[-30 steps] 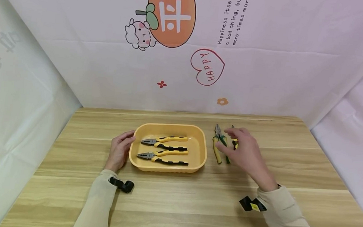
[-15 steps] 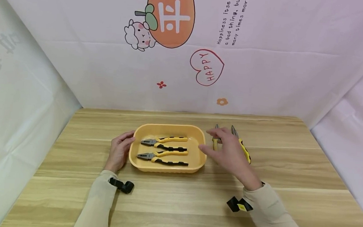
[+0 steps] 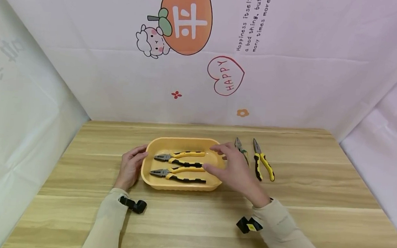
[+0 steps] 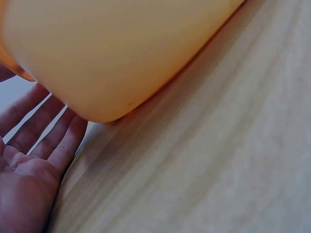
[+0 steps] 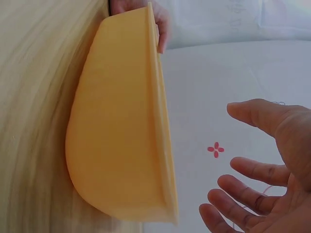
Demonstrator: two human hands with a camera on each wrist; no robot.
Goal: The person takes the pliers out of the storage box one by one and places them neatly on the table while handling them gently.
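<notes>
The right hand (image 3: 234, 172) has shifted left from the 2 loose pliers (image 3: 257, 155) to the tray (image 3: 176, 188)'s right end, fingers apart, gripping nothing, likely bringing the 2 inner pliers (image 3: 173, 172) within reach. The left hand (image 3: 131, 165) grips the tray's left end.

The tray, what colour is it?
The tray is plain yellow-orange; it shows best in the right wrist view.
</notes>
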